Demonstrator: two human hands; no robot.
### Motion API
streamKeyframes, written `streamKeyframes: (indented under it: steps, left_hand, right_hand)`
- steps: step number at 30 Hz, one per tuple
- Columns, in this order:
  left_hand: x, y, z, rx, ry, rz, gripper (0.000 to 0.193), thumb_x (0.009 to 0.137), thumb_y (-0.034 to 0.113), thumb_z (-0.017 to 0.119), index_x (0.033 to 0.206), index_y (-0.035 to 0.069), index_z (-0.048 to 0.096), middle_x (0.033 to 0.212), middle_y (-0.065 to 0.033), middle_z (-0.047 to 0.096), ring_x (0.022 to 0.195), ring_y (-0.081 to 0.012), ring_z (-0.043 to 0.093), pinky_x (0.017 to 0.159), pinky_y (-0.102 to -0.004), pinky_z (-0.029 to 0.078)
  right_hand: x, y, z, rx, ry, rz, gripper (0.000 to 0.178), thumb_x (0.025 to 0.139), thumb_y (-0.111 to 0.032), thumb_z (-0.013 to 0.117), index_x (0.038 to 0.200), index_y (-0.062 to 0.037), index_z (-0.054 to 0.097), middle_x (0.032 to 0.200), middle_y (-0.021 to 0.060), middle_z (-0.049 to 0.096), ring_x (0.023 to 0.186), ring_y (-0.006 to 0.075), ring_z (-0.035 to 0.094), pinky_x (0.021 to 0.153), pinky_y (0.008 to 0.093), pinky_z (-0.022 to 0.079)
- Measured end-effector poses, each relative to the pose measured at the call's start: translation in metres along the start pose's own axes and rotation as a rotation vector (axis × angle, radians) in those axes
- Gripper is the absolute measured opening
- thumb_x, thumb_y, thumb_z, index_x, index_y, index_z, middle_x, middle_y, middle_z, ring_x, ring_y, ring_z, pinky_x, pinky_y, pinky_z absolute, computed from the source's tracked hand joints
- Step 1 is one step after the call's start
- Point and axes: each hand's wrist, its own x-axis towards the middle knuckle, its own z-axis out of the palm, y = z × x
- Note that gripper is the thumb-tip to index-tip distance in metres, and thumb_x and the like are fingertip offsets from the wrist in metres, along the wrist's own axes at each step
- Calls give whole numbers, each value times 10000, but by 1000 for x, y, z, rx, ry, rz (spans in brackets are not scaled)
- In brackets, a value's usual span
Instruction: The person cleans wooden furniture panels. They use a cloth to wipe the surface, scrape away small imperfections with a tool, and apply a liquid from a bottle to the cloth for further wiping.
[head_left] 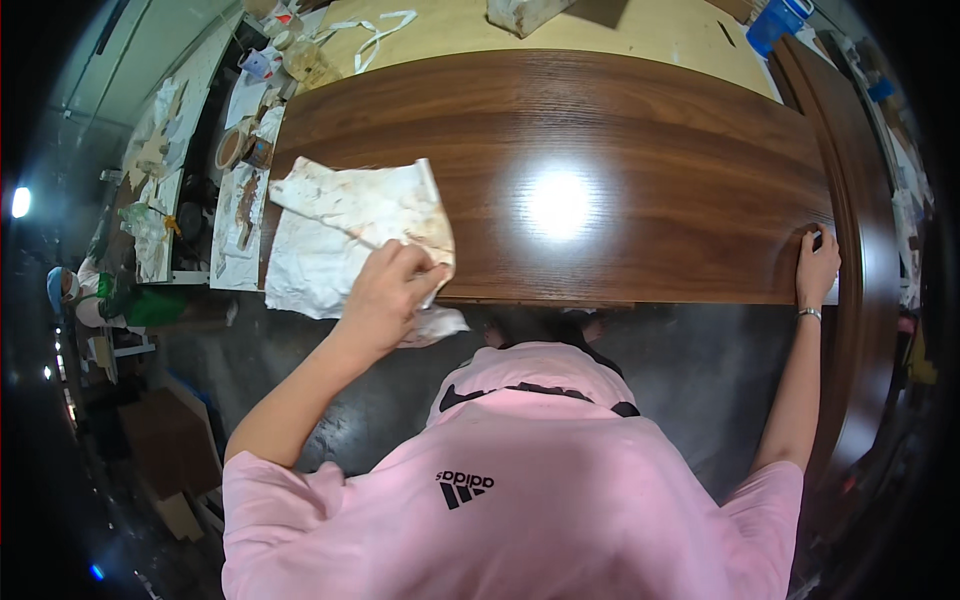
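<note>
A long dark-brown wood-grain panel (640,130) lies across the bench in front of me, shining where light hits its middle. Over its left end spreads a white cloth (330,240) with brown stains, one corner hanging past the near edge. My left hand (390,295) is closed on the cloth's right side, pinching a fold. At the panel's right end my right hand (819,268) rests with curled fingers around a small pale piece, too small to name.
Yellowish bench top (440,45) shows behind the panel, with a white strap (375,35) on it. Tubs and scraps crowd the left. More brown boards (860,300) stand along the right, near a blue container (778,25). Far left, another person (90,295) is present.
</note>
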Motion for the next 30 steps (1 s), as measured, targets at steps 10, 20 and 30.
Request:
streamKeyframes:
  steps: [10,20,30]
  left_hand:
    - [4,-3,0,78,8,63,443,633,-41,629,1070,-8,695,891,-94,558,865,-298,530,771,-387,447]
    - [7,-21,3,103,65,-14,396,682,73,671,1061,168,738,1066,-47,623,1056,-281,565,890,-478,398]
    - [120,-179,39,315,118,-486,597,997,468,448,1502,159,379,1611,-99,260,1485,-330,215,1117,-650,224]
  right_hand:
    - [-2,-2,-1,15,7,2,429,951,-326,526,1306,-94,588,1345,152,565,1227,367,512,1027,459,426]
    - [-4,1,3,35,1,-9,436,953,-317,523,1307,-71,584,1343,148,567,1233,363,508,1033,460,419]
    - [-5,-21,-3,13,68,-32,390,945,-262,549,1272,-54,587,1338,170,563,1206,371,521,1018,465,426]
